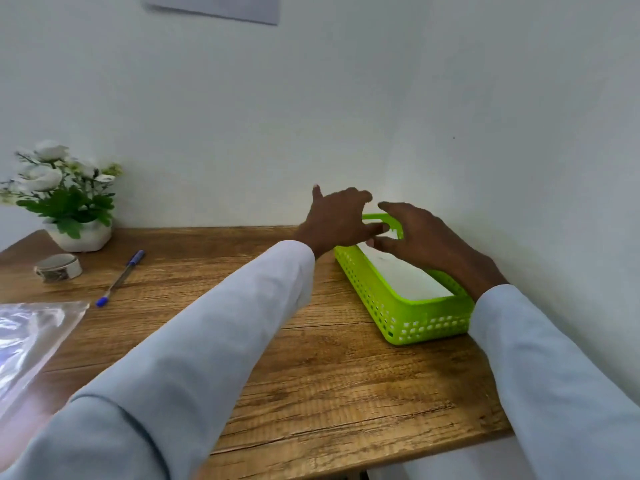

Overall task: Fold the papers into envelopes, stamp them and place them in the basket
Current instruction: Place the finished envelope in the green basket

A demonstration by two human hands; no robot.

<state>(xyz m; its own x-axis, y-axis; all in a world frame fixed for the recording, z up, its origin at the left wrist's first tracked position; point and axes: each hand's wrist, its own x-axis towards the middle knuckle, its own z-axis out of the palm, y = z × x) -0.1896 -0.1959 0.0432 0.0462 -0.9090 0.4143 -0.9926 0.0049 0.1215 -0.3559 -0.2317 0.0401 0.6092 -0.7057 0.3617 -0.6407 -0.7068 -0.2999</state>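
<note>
Wooden desk (pixel 311 393) nearest. Green perforated basket (pixel 408 317) at desk's right edge, white folded paper (pixel 405 275) inside. Right hand (pixel 433 244) over basket, fingers spread, empty. Left hand (pixel 337 220) at far rim, fingers loose, empty. Pen (pixel 119 278), tape roll (pixel 59 267) far left.

The basket (pixel 408 318) is lime green, its walls pierced with a grid of small square holes; the envelope (pixel 403 277) inside is white. The desk (pixel 311 393) shows brown wood grain. The pen (pixel 119 278) is blue and clear. White flowers (pixel 45 168) with green leaves stand in a white pot (pixel 81 239). Both sleeves (pixel 207 341) are pale blue-grey.
</note>
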